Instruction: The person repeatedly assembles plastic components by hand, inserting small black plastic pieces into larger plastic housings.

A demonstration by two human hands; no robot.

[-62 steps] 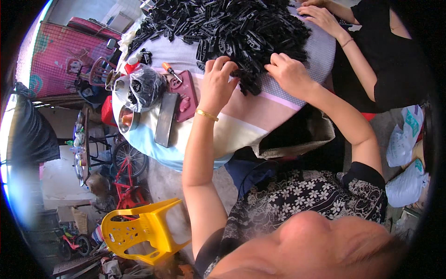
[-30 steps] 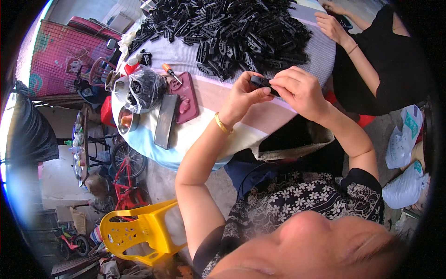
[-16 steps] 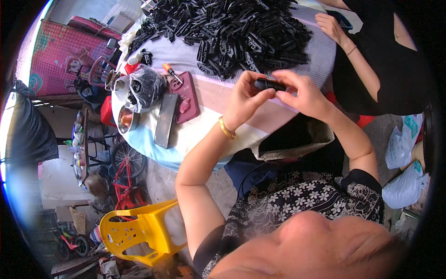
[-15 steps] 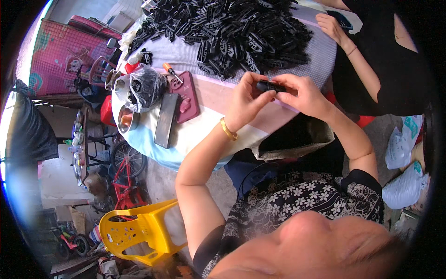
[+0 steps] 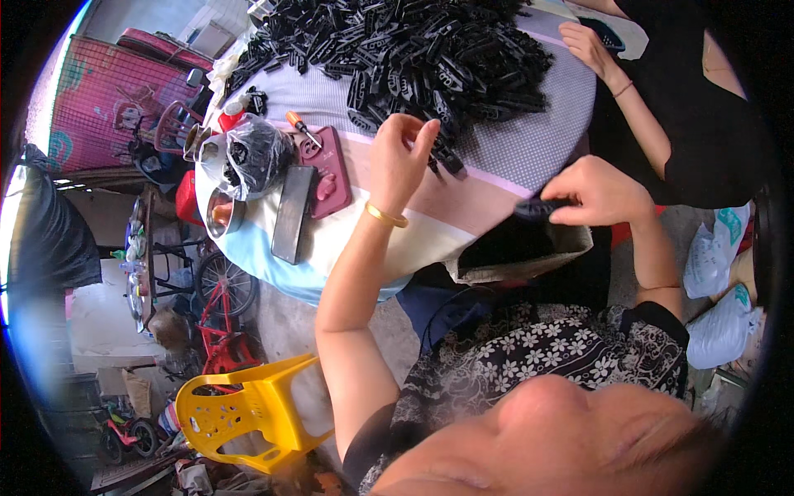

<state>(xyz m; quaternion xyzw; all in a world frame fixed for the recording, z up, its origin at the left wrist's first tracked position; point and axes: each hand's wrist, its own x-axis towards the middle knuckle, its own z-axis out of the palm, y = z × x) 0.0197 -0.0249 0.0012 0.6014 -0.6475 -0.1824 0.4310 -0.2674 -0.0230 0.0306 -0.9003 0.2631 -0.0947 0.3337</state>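
Observation:
My right hand (image 5: 602,194) pinches a small, black, elongated plastic piece (image 5: 536,209) just off the table's near edge. Below that piece gapes an open-topped bag (image 5: 562,255) with a pale rim and a dark inside. My left hand (image 5: 399,161), with a gold bangle at its wrist, is over the table at the near side of a large heap of similar black pieces (image 5: 413,58). Its fingers are loosely curled, with the thumb apart from them, and I see nothing between them. A few loose black pieces (image 5: 447,159) lie right beside it.
Left on the table are a dark phone-like slab (image 5: 294,215), a maroon case (image 5: 335,178), an orange-handled screwdriver (image 5: 299,126), a clear plastic bag (image 5: 258,157) and a metal bowl (image 5: 236,217). A yellow chair (image 5: 248,413) stands left. Another person's hand (image 5: 589,51) rests far right.
My hands have parted. The right has carried the black piece right and nearer, over the bag; the left has let go of it and moved left, beside the heap.

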